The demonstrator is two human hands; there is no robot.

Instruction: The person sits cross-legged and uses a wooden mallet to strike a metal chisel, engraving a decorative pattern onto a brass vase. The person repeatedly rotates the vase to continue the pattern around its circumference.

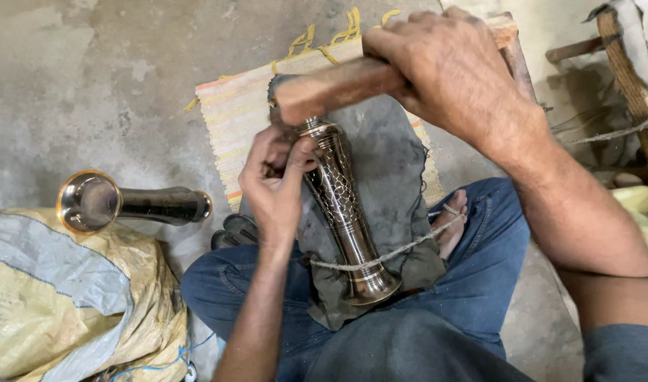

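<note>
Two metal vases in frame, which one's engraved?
The vase on the lap, under the left hand: crackle pattern cut in, cord across it. The other vase, lying by the sack, is plain.

Second metal vase (129, 204) lying on floor beside yellow sack (69, 297); striped mat (239, 117); possibly rope-bound stool (632, 78)
</note>
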